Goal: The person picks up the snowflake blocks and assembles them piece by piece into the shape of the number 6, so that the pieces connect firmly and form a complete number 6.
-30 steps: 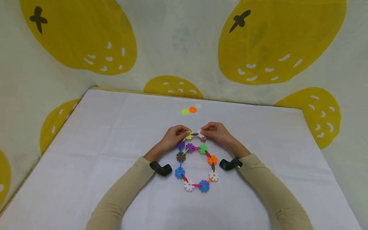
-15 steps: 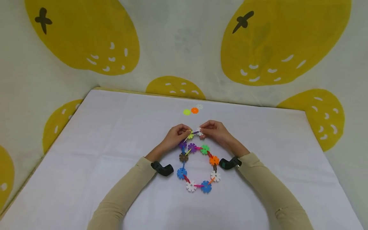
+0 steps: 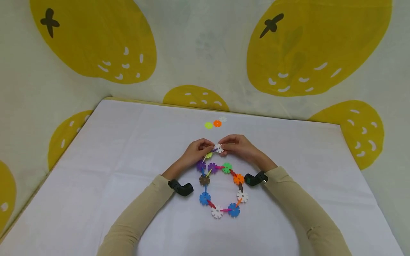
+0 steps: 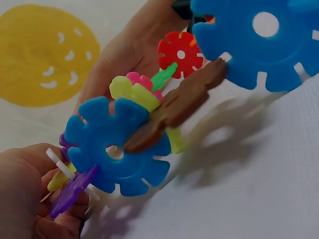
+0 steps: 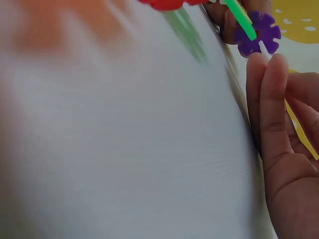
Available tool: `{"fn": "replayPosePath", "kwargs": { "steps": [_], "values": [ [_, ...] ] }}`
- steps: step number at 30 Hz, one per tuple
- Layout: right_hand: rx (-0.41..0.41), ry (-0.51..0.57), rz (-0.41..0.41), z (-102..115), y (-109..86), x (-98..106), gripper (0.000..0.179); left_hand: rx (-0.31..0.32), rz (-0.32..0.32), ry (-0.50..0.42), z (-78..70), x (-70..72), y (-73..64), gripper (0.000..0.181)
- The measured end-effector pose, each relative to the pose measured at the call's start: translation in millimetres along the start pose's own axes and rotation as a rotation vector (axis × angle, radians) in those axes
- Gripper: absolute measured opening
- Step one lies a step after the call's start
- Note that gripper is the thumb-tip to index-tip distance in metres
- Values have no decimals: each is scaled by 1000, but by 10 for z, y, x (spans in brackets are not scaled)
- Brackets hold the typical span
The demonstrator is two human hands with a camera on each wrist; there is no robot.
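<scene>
A chain of plastic snowflake discs (image 3: 205,198), slotted into one another, forms a ring with a branch rising at its far left. My left hand (image 3: 196,152) grips the branch near its yellow-green disc (image 3: 209,155), fingertips beside an edge-on purple disc (image 3: 214,150). Beyond that purple piece, my right hand (image 3: 239,146) pinches the white disc (image 3: 219,148) at the branch's tip. In the right wrist view, a purple disc (image 5: 269,36) shows between the two hands, and the white piece is mostly hidden by fingers. Blue (image 4: 92,134) and brown discs (image 4: 174,107) fill the left wrist view.
Three loose discs lie beyond the hands: yellow-green (image 3: 208,125), orange (image 3: 217,123) and white (image 3: 223,119). The white-covered table (image 3: 153,142) meets a fruit-patterned cloth (image 3: 198,46) at its back edge. Both wrists wear black cameras (image 3: 180,187).
My right hand has brought the white disc leftward, close against my left fingertips. The left fingers now sit nearer the purple piece. The ring has slid slightly toward the near side.
</scene>
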State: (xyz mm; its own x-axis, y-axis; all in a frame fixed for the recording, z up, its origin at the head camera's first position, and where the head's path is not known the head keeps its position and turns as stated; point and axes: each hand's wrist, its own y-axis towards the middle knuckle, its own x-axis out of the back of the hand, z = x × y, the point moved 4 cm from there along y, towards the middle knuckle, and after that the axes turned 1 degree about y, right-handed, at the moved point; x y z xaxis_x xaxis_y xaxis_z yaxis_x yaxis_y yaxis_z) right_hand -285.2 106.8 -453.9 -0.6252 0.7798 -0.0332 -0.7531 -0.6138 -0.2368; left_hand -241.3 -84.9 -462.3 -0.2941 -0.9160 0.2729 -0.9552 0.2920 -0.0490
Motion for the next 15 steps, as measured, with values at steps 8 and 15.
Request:
{"fn": "replayPosePath", "kwargs": {
  "steps": [8, 15],
  "values": [
    [47, -88, 76, 22, 60, -30, 25, 32, 20, 59, 22, 7, 25, 27],
    [41, -139, 86, 66, 80, -10, 25, 7, 24, 49, 35, 3, 35, 24]
  ]
}}
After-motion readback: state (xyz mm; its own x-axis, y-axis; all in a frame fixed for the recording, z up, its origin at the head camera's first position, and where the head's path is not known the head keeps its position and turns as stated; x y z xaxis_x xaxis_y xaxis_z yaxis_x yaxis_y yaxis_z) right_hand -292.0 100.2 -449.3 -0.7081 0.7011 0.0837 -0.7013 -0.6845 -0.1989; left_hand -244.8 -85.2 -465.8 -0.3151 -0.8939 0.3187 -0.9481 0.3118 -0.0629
